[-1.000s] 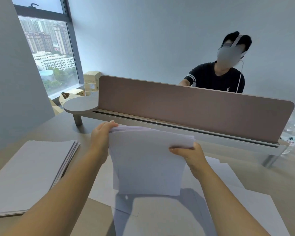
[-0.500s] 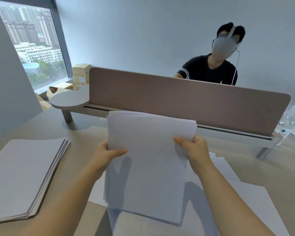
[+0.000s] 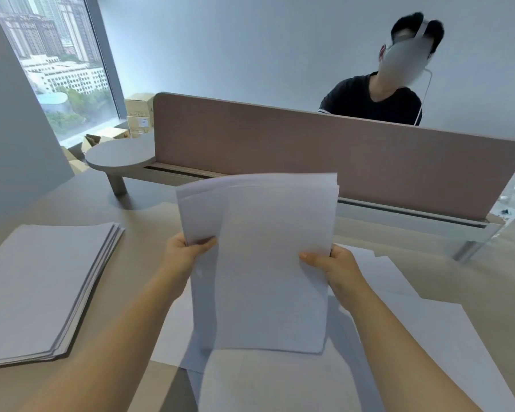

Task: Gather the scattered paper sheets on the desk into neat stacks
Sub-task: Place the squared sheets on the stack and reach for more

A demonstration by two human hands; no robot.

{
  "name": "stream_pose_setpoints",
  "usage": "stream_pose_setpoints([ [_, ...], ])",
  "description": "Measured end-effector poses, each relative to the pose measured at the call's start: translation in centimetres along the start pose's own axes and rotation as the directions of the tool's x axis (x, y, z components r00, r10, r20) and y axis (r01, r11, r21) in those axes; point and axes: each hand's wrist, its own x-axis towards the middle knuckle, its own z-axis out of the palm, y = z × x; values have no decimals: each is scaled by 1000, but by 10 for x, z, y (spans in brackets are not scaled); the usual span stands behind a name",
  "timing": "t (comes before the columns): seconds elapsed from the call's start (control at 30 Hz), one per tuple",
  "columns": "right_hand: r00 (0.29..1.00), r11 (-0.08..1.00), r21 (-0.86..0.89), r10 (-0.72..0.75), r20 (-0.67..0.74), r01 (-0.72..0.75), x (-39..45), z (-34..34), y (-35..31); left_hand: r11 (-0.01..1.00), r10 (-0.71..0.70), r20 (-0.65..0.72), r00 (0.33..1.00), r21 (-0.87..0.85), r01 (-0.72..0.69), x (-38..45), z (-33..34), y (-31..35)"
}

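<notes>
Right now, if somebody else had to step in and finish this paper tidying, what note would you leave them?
Left hand and right hand each grip a side of an upright bundle of sheets, its edges still uneven.
Done: one stack lies on the desk at the left, slightly fanned.
Left: square the bundle and set it down, then gather the loose sheets lying under and right of the hands.

Matt white paper sheets (image 3: 268, 263), smooth matt beige desk (image 3: 473, 281), soft cloth-like pink divider (image 3: 339, 162), brown cardboard boxes (image 3: 137, 114), glass window (image 3: 57, 60)
</notes>
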Motion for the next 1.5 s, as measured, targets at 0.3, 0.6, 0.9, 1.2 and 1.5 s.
stream_pose_setpoints([
  [0.3, 993, 988, 113, -101, -66, 108, -8, 1, -17, 991, 55, 150, 987, -130, -36, -8, 15, 37],
  [0.6, 996, 994, 77, -69, -57, 73, -16, -15, 10, 997, -17, 150, 989, -71, 28, -20, 15, -8],
  [0.9, 998, 998, 59, 35, -56, -32, -12, -24, 23, 995, -99, 228, 969, 10, 99, -21, 25, -18],
  [1.2, 989, 984, -176, -20, -144, -6, -5, -29, 38, 963, -264, 210, 941, 112, 245, -31, 38, -31],
  [1.5, 998, 994, -108, -12, -68, 5, -8, -6, 11, 973, -218, -41, 975, 68, 220, -44, 9, -20],
])
